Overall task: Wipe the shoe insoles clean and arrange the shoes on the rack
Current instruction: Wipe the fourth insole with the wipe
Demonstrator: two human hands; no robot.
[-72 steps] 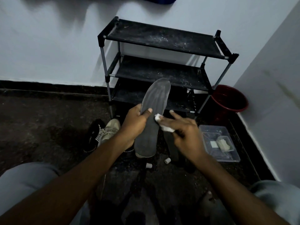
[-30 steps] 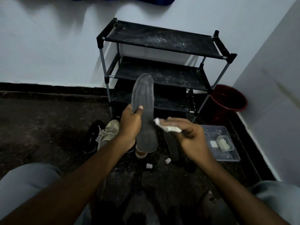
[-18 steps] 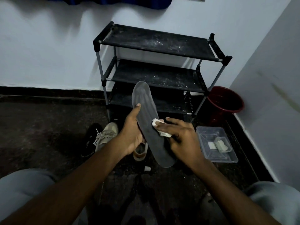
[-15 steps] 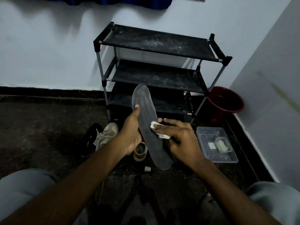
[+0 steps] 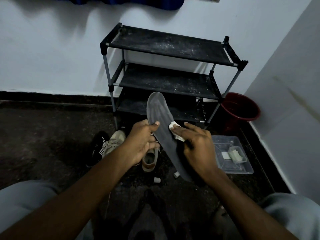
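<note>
My left hand (image 5: 141, 142) grips a long grey insole (image 5: 160, 118) by its left edge, thumb across its face, toe end pointing up toward the rack. My right hand (image 5: 199, 146) pinches a small white wipe (image 5: 174, 131) and presses it against the insole's right side. Behind the hands stands a black three-shelf shoe rack (image 5: 166, 45), its shelves dusty and bare. On the floor below my left hand lie a beige shoe (image 5: 149, 157), another beige shoe (image 5: 114, 141) and a black shoe (image 5: 96, 148).
A clear plastic tray (image 5: 230, 154) holding small white pads sits on the floor at the right. A dark red bucket (image 5: 240, 108) stands in the corner beside the rack. Two small white caps (image 5: 156, 180) lie on the dark floor. White walls close the back and right.
The insole has turned from leaning right to leaning left, its heel end now low at the right. The wipe in my right hand has slid a little up the insole.
</note>
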